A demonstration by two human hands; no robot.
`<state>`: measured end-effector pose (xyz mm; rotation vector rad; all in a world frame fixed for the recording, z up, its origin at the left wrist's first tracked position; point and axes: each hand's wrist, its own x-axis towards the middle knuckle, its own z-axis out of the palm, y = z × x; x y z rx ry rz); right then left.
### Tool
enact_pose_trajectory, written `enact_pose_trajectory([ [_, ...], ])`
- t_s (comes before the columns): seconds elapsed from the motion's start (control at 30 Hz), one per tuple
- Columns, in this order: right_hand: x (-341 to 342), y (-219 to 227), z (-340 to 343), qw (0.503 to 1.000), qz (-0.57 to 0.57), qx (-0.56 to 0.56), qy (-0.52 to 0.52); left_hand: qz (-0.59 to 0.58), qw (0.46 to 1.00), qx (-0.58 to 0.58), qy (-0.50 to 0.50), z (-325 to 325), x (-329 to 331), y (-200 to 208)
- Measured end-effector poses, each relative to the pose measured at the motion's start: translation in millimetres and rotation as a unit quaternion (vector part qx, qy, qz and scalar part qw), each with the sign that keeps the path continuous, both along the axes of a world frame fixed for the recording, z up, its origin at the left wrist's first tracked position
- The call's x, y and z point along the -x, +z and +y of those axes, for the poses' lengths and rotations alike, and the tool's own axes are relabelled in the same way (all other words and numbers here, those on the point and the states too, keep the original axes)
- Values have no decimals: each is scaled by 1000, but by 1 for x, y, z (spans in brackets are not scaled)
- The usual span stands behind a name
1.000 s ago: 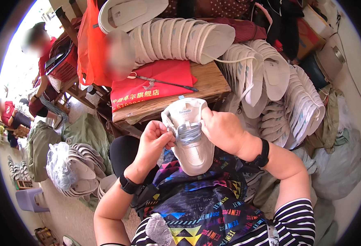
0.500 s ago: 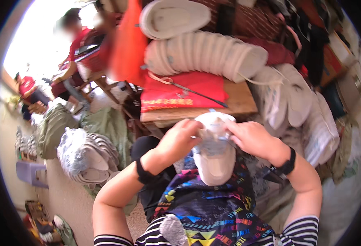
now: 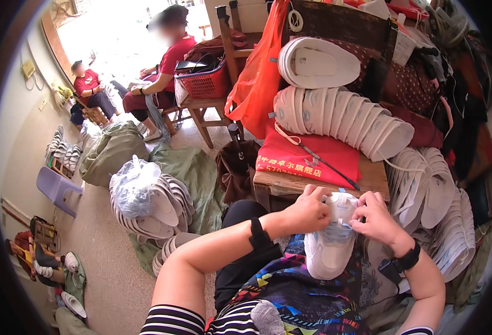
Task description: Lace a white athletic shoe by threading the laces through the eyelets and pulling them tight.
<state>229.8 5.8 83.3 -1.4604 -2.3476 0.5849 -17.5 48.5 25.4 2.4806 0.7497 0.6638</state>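
A white shoe upper (image 3: 330, 257) with pale blue parts rests in front of my apron, its toe toward me. My left hand (image 3: 308, 211) has its fingers closed on the left edge of the opening. On the opposite edge, my right hand (image 3: 381, 222) pinches the upper beside the tongue (image 3: 339, 204). Whether a lace is between the fingers is too small to tell. Just beyond my hands is a wooden stool (image 3: 319, 183) with a red printed bag (image 3: 313, 156) on it. A thin dark rod (image 3: 329, 166) with a pale loop lies on the bag.
Nested white shoe uppers (image 3: 341, 114) line the stool's far side; more stacked uppers (image 3: 452, 231) hang at right. A plastic-topped pile of uppers (image 3: 151, 209) stands on the floor at left. Two people (image 3: 173, 72) in red sit farther back, near a red basket (image 3: 207, 81).
The view has swung left, so the stool, uppers and my hands appear farther right, and more of the room at left shows. Both hands stay at the upper's opening.
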Motion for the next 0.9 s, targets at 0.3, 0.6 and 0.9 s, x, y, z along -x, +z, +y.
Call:
enact_pose_trajectory([
  [0.3, 42, 67, 2, 955, 261, -117, -79, -330, 875, 346, -80, -9, -28, 70],
  [0.6, 69, 63, -19, 852, 502, 124, -78, -451, 807, 381, 5, -2, -22, 88],
  [0.9, 39, 33, 3, 790, 567, 197, -125, -539, 655, 528, 42, -8, 0, 77],
])
